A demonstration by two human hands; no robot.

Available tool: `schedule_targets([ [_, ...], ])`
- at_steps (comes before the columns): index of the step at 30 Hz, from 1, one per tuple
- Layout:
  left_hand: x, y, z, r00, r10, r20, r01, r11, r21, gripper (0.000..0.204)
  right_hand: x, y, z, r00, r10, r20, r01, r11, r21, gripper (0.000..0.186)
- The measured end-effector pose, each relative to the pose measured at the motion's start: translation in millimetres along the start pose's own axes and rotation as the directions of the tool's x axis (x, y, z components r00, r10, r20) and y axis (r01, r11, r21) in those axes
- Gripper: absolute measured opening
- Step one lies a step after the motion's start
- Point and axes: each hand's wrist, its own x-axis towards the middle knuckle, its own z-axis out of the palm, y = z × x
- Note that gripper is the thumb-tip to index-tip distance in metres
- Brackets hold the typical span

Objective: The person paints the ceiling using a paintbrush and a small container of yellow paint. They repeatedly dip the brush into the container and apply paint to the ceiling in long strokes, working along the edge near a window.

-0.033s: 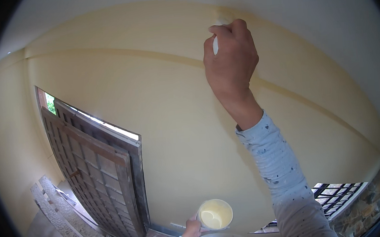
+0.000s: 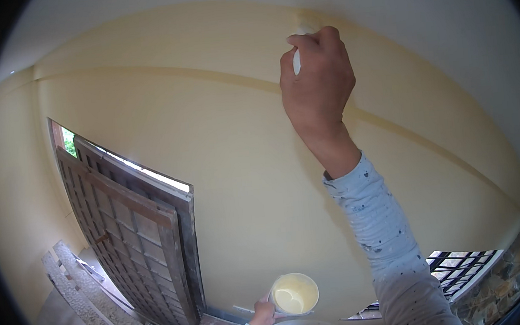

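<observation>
Across most of the frame spreads the yellow wall, with a ridge curving over its upper part. At the top and upper right is the pale ceiling. On the left, from mid-height down to the lower edge, stands the brown door, barred with a grid. The sleeve, light and dotted with dark specks, rises from the lower right toward the upper middle. Stonework fills the lower right corner.

Above the sleeve, right of centre near the top, the right hand is closed around the brush. In the lower right, beside the stonework, is the barred window. At the bottom, just right of centre, the tub has its mouth facing up; the left hand grasps it at its left side, the fingers partly hidden. Pale yellow paint lies inside.

The brush shows least: its white handle lies along the left of the right hand's grip, and its head sits just above the fingers, by the wall's top edge; whether its tip touches, I cannot tell.
</observation>
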Motion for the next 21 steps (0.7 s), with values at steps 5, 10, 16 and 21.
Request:
schedule_targets([
  [5,3,1,0,1.000,0.008,-0.008,-0.008,1.000,0.002,0.080,7,6,-10,1.000,0.016,-0.023,-0.015,1.000,0.012,0.016],
  [10,7,2,0,1.000,0.010,-0.017,-0.010,1.000,0.008,0.081,4,18,-21,1.000,0.018,-0.013,-0.017,1.000,0.017,0.018],
  [16,12,-2,-1,0.999,0.014,-0.040,-0.015,1.000,-0.001,0.081,-1,31,-37,0.997,0.054,-0.046,-0.052,0.998,0.039,0.016],
  [21,20,-10,-4,1.000,0.025,-0.015,-0.025,1.000,-0.003,0.081,-7,64,-74,0.992,0.068,-0.109,-0.072,0.997,-0.031,0.019],
])
